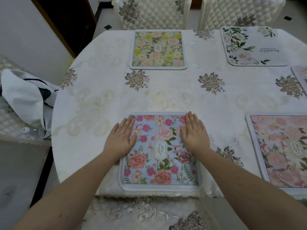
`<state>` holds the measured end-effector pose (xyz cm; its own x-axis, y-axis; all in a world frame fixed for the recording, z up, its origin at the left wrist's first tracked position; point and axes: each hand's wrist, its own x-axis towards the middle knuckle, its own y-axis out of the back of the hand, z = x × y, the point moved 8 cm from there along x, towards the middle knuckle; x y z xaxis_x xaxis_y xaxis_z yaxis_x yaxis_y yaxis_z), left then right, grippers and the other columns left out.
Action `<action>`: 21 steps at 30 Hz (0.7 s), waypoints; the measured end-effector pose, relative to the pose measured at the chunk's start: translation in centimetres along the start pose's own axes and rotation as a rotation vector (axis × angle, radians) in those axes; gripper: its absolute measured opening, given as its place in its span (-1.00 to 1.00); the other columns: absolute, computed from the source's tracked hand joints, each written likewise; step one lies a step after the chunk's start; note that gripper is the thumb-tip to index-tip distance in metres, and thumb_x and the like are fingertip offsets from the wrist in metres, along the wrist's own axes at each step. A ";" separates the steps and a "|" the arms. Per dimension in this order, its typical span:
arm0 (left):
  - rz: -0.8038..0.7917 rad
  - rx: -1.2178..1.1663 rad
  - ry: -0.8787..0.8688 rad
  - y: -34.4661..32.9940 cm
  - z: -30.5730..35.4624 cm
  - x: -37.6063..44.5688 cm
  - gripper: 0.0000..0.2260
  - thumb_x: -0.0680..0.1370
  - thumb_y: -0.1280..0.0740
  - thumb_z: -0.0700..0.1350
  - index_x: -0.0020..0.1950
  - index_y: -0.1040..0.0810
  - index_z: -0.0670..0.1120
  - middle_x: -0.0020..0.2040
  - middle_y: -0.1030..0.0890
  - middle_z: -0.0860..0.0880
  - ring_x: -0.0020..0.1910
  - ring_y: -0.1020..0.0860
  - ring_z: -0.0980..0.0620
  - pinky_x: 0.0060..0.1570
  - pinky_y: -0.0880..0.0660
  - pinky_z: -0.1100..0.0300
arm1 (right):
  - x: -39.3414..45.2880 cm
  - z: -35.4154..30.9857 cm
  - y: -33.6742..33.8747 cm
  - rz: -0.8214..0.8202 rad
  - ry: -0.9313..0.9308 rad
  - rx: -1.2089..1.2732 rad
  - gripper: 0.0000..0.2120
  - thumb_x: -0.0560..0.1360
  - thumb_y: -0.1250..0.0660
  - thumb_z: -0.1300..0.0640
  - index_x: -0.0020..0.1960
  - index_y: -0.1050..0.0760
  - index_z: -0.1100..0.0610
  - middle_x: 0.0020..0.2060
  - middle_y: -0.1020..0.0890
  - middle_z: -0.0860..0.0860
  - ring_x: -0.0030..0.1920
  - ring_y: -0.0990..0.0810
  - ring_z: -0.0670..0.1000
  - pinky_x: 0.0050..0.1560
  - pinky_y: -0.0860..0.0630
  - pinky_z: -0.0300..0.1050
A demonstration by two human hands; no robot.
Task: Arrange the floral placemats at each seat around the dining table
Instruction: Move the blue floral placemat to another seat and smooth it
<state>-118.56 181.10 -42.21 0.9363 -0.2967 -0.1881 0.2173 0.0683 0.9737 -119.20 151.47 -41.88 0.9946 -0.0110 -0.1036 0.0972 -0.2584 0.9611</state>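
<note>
as both flat, hands (157,138) press blue placemat (159,163).

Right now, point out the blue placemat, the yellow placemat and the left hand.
blue placemat (159,163), head view, printed middle.
yellow placemat (157,48), head view, centre label.
left hand (121,136), head view, back of hand.

2 quilted cream chairs (154,13) beyond table; white wall (33,39) left.
</note>
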 end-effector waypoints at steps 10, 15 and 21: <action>0.166 -0.092 0.145 1.0 5.0 -2.7 -0.47 0.67 0.16 0.07 0.61 0.06 -0.11 0.61 0.03 -0.06 0.58 0.11 0.04 0.53 0.24 0.07 | -5.0 -5.9 -0.1 0.063 0.013 0.125 -0.47 0.66 0.14 0.00 0.59 0.01 0.15 0.58 -0.02 0.06 0.57 0.09 0.01 0.56 0.12 0.00; 0.095 -0.101 0.043 -1.1 9.5 -3.3 -0.45 0.63 0.21 0.06 0.61 0.01 -0.11 0.61 -0.01 -0.04 0.58 0.09 0.05 0.53 0.21 0.06 | -6.3 -10.8 -3.4 0.006 0.137 0.029 -0.47 0.64 0.05 -0.01 0.54 -0.20 0.20 0.53 -0.24 0.10 0.54 -0.15 0.06 0.48 -0.03 0.03; 0.029 -0.076 0.054 -2.4 8.8 -3.6 -0.47 0.64 0.19 0.10 0.60 0.12 -0.01 0.60 0.07 0.05 0.57 0.15 0.10 0.52 0.27 0.01 | -6.6 -10.6 -3.9 -0.027 0.151 -0.025 -0.45 0.64 0.06 -0.04 0.56 -0.15 0.18 0.54 -0.21 0.07 0.56 -0.10 0.01 0.49 -0.02 0.05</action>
<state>-124.91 173.64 -42.70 0.9556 -0.2419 -0.1686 0.2081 0.1484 0.9668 -125.75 162.76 -42.28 0.9857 0.1413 -0.0919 0.1233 -0.2326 0.9647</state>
